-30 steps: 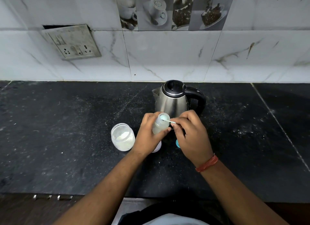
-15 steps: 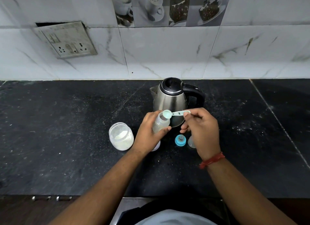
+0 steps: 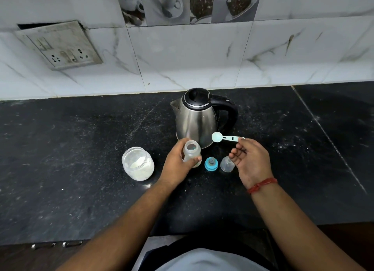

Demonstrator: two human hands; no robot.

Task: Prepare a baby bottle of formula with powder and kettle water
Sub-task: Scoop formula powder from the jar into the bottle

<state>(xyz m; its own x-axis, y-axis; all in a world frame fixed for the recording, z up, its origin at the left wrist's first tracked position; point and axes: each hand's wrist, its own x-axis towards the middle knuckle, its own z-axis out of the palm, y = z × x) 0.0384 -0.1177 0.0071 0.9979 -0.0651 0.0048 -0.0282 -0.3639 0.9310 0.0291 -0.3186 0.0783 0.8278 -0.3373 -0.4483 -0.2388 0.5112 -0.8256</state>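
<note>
My left hand grips a clear baby bottle, open at the top, upright on the black counter. My right hand pinches the handle of a pale blue measuring scoop, held level to the right of the bottle, in front of the kettle; its bowl looks empty. A steel kettle with black lid and handle stands just behind. An open jar of white powder sits left of my left hand. The blue teat ring and clear cap lie between my hands.
The black stone counter runs wide to both sides, dusted with specks of powder. A tiled wall with a socket plate stands behind. The counter's front edge is close to my body.
My right hand has lifted the scoop off the bottle's mouth and carried it to the right and away. My left hand has kept its hold on the bottle.
</note>
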